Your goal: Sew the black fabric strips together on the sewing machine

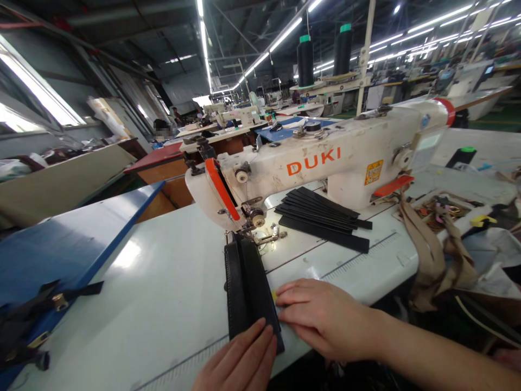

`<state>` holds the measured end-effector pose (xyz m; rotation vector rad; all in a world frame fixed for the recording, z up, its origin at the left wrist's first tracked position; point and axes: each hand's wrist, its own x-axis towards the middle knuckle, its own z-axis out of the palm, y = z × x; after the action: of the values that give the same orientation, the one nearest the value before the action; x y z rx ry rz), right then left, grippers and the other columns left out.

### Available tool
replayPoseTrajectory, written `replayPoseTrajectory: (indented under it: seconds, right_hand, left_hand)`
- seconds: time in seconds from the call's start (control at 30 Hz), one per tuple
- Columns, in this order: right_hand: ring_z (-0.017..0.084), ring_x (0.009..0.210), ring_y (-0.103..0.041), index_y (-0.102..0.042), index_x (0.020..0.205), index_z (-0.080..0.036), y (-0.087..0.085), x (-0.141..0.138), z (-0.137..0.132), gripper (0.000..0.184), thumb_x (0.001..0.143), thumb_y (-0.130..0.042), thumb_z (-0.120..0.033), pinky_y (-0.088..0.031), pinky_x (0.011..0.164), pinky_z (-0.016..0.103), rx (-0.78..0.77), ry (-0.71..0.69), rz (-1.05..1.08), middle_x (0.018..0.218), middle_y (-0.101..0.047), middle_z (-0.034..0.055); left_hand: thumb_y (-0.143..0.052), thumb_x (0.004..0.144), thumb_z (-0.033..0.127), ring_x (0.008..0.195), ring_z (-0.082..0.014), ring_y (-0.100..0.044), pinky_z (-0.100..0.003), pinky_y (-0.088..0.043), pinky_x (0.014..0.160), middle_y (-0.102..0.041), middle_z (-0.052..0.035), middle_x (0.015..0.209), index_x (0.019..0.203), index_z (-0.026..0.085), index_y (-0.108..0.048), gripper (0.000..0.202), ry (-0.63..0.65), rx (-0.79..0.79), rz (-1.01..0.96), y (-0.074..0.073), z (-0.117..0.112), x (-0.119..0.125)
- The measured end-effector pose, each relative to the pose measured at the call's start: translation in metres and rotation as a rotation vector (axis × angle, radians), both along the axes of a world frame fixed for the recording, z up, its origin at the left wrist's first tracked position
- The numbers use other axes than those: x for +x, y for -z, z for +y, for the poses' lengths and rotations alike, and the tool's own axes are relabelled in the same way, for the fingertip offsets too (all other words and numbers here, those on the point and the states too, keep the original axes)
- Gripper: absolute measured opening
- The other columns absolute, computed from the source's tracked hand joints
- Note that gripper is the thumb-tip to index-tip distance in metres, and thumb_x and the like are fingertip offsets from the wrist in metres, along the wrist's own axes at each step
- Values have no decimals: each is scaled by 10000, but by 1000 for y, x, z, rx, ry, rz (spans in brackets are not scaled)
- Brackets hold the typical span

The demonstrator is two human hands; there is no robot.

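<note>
A long, folded black leather-like piece (pixel 257 282) lies lengthwise on the pale machine table, its far end under the needle area of a white sewing machine (pixel 309 171). A line of stitches shows along its left edge. My left hand (pixel 244 361) rests on the near end of this piece, fingers stretched out and flat. Against the right edge lie the fingertips of my right hand (pixel 325 317), its fingers extended and its palm toward the table. A small yellow bit (pixel 274 295) peeks out beside them. Several flat black strips (pixel 321 217) lie fanned under the machine arm.
At the left, a blue board (pixel 77 239) carries black straps with metal buckles (pixel 60 302). Tan fabric strips (pixel 427 250) hang at the right near a tray of small parts (pixel 443 209). Black thread cones (pixel 305 62) stand behind the machine. A printed ruler (pixel 366 254) marks the table.
</note>
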<state>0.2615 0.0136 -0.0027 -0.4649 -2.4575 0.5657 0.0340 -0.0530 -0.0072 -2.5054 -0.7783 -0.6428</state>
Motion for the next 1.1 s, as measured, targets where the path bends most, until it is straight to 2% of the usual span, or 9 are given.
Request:
replayPoseTrajectory:
  seconds: [0.1, 0.33, 0.43, 0.6, 0.8, 0.97, 1.1]
  right_hand:
    - [189, 1118, -548, -670, 1026, -127, 0, 0, 1, 219, 897, -492, -131, -433, 998, 320, -5, -3, -15, 1096, -664, 106]
    - [193, 1129, -544, -672, 1026, -134, 0, 0, 0, 222, 902, -489, -131, -431, 998, 333, -8, 0, 24, 1100, -665, 110]
    - [184, 1061, -559, -661, 1046, -124, -2, 0, -2, 234, 903, -478, -107, -443, 956, 311, -31, -2, 43, 1052, -663, 105]
    - [193, 876, -535, -656, 959, -148, -2, -1, -9, 202, 905, -465, -109, -459, 815, 325, -66, 1, 39, 911, -632, 83]
    - [203, 901, -511, -636, 1057, -133, 3, -2, -16, 260, 901, -435, -81, -456, 823, 335, -60, -28, 38, 920, -602, 90]
    - [219, 905, -483, -623, 999, -119, -2, -3, -19, 242, 874, -422, -68, -456, 847, 346, 3, -39, -79, 919, -581, 101]
    - [225, 896, -472, -613, 993, -111, -10, -3, -19, 224, 857, -436, -86, -451, 854, 348, 73, -47, -222, 919, -583, 100]
  left_hand:
    - [-321, 974, 62, 1072, -142, -641, -233, -431, 1022, -734, -30, 999, 1031, 168, -675, 374, 21, -17, 13, 5, 2, -1]
    - [-344, 963, 72, 1181, -205, -578, -282, -487, 978, -696, -78, 1117, 1094, 150, -648, 340, 45, -44, 35, 14, -1, -7]
    - [-350, 956, 76, 1180, -216, -575, -280, -504, 948, -694, -78, 1115, 1109, 144, -641, 335, 26, -60, 47, 13, -2, -6]
    - [-281, 951, 65, 1167, -241, -577, -306, -525, 915, -683, -108, 1133, 1141, 110, -630, 400, 9, -73, 91, 7, -6, -2]
    - [-297, 945, 97, 1155, -253, -580, -340, -525, 924, -681, -123, 1118, 1163, 105, -618, 388, -11, -129, 72, 7, -12, 0]
    - [-279, 957, 106, 1145, -255, -585, -342, -520, 934, -677, -134, 1115, 1168, 69, -609, 393, -21, -133, 55, 12, -13, 2]
    - [-264, 979, 122, 1085, -225, -619, -304, -523, 926, -693, -110, 1086, 1128, 83, -629, 396, -26, -99, 23, 8, -11, 4]
